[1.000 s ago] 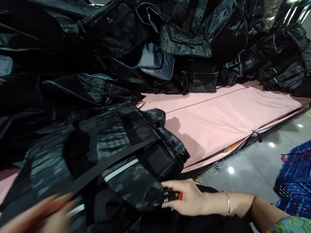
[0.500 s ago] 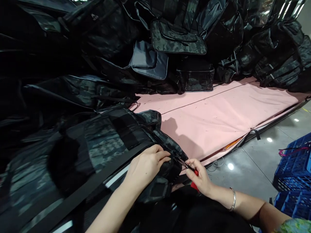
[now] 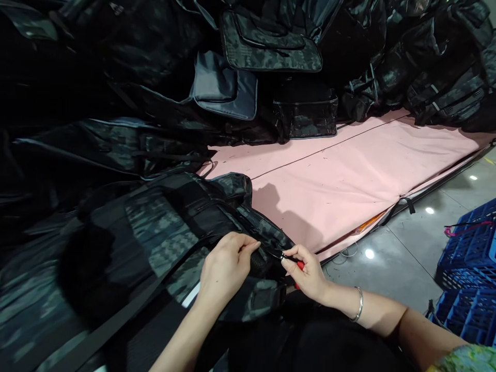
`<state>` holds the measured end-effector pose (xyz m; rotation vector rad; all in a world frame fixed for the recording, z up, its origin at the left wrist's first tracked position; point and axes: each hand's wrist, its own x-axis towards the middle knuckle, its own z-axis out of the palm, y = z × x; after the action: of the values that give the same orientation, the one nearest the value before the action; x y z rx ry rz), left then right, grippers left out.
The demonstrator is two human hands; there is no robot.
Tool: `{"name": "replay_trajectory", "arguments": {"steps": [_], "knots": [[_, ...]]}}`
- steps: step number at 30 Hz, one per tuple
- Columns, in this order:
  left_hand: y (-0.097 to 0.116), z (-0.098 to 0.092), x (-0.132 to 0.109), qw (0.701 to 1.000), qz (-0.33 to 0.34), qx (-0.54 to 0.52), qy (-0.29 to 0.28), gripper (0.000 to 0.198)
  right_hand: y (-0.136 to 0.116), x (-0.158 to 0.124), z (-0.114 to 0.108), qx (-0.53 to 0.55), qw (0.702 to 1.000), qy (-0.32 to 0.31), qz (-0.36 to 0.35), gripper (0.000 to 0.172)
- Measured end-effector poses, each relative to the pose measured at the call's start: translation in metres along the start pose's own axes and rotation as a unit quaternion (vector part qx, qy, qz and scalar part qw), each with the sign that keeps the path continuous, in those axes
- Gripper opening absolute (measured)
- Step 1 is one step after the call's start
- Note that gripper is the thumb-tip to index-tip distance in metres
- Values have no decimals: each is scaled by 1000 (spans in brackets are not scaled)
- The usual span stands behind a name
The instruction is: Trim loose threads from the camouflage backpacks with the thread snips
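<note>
A dark camouflage backpack [image 3: 158, 237] lies before me, its end reaching under both hands. Over that end, my left hand [image 3: 228, 264] is closed in a pinch, thumb against fingers. What sits between those fingertips is too small to make out. My right hand [image 3: 310, 279] grips small scissors [image 3: 300, 265] with red handles, whose dark blades point left toward the pinching fingers and lie close to the bag's fabric. A black strap [image 3: 127, 310] runs diagonally across the backpack, left of my forearm.
More dark bags are heaped along the back, among them a grey-lined flap [image 3: 228, 93] and a camouflage panel [image 3: 271, 46]. Pink cloth [image 3: 341, 181] covers the table. Blue plastic crates [image 3: 470, 253] stand on the tiled floor at the right.
Both hands have shifted slightly left, the right one with the scissors. The blades now sit nearer the bag, and the view has tilted a little downward.
</note>
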<state>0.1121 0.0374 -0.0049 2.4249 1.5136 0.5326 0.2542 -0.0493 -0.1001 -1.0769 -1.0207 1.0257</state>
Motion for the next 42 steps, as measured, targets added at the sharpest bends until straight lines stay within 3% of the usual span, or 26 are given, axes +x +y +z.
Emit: {"name": "replay_trajectory", "arguments": {"steps": [6,13,16,18,20,22,25,27,29,32,34,38,42], "knots": [[8,1,1,997,-72,10,-7,27,-10,5,5,-32,999,-21,-5,14],[11,3,-1,996,-83,-7,-4,26,-20,8,6,-106,994,-17,-20,13],[12,4,-3,996,-82,-33,16,25,-19,7,5,-99,995,-19,-25,13],[13,4,-6,989,-115,-74,55,23,-14,7,4,-70,997,-12,-13,14],[13,5,-11,963,-178,-156,125,23,-9,6,4,-36,999,2,10,16],[13,5,-17,918,-223,-259,203,27,-5,4,3,-16,999,11,29,17],[14,6,-26,870,-259,-336,251,36,-2,-1,2,-19,999,4,28,17],[15,6,-30,873,-297,-309,234,37,-2,-5,0,-38,999,-5,17,16],[17,5,-31,896,-321,-236,194,40,-2,-9,-1,-69,998,-11,5,16],[21,2,-31,938,-315,-94,111,43,-3,-11,-3,-113,993,-17,-18,17],[22,0,-30,950,-300,-33,77,42,-2,-10,-3,-107,994,-13,-16,17],[14,5,-35,940,-327,-51,83,36,0,-6,-2,-34,999,5,25,18],[1,23,-52,904,-371,-157,146,32,2,-9,0,-68,997,2,30,19]]}}
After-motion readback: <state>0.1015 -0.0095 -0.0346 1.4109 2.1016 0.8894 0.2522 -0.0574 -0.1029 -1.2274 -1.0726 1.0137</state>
